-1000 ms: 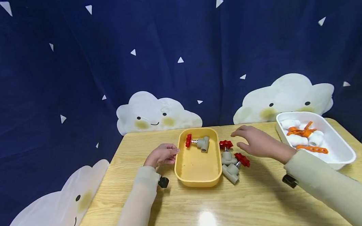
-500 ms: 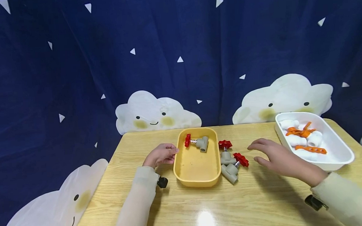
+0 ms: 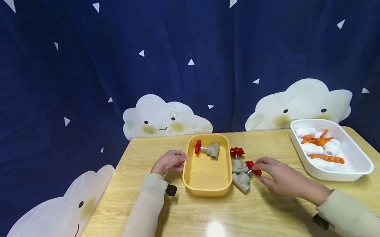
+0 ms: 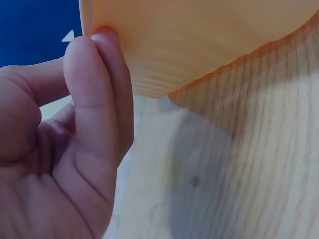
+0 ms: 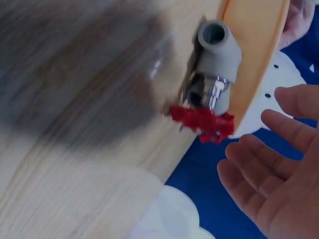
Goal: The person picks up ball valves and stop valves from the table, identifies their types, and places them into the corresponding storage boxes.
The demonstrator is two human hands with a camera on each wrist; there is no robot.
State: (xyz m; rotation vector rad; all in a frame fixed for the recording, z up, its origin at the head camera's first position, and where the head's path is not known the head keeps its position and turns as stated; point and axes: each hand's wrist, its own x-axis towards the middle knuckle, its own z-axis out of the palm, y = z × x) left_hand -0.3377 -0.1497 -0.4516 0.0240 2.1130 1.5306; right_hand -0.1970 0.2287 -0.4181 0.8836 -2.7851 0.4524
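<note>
My left hand (image 3: pixel 170 161) pinches the left rim of a yellow plastic tray (image 3: pixel 209 176) between thumb and fingers; the left wrist view shows its fingertips at the tray's edge (image 4: pixel 87 20). Inside the tray lies a grey pipe valve (image 3: pixel 213 150) with a red handwheel. Two similar valves sit on the table against the tray's right side, a rear valve (image 3: pixel 239 165) and a front valve (image 3: pixel 242 181). My right hand (image 3: pixel 283 178) is at the front valve's red handwheel (image 5: pixel 202 122), overlapping it in the head view. In the right wrist view its fingers are spread and loosely bent, apart from the wheel.
A white tray (image 3: pixel 357 165) stands at the right back of the wooden table (image 3: pixel 182 222), holding several white pipe fittings (image 3: pixel 312 148) and orange pieces (image 3: pixel 327 158). Behind the table hangs a dark blue curtain (image 3: pixel 172 33) with clouds and triangles.
My right hand first drew back to the right from above the rear valve, then came left to the front valve's handwheel. The left hand and the yellow tray have stayed put.
</note>
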